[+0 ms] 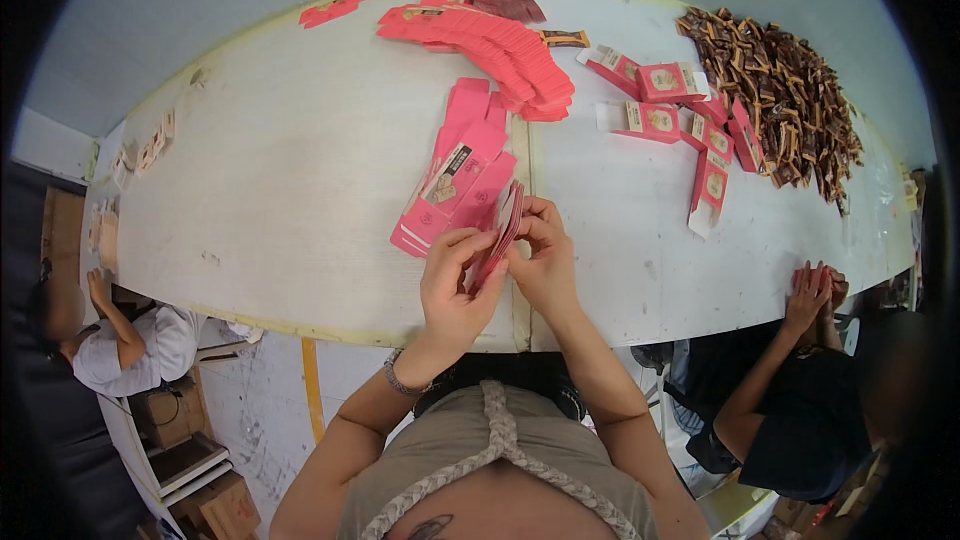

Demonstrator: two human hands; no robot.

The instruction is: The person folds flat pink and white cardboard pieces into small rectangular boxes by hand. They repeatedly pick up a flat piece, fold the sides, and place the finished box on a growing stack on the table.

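Braided top (494, 432); hands (455, 278) (547, 258) hold carton (511, 214) (labelled cartons (462, 175) beyond).

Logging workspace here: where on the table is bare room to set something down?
Widest: white tabletop left of the flat pink cartons. Another lies between the right hand and the open pink boxes. Crowded: top centre, fanned coral cartons; upper right, brown packets.
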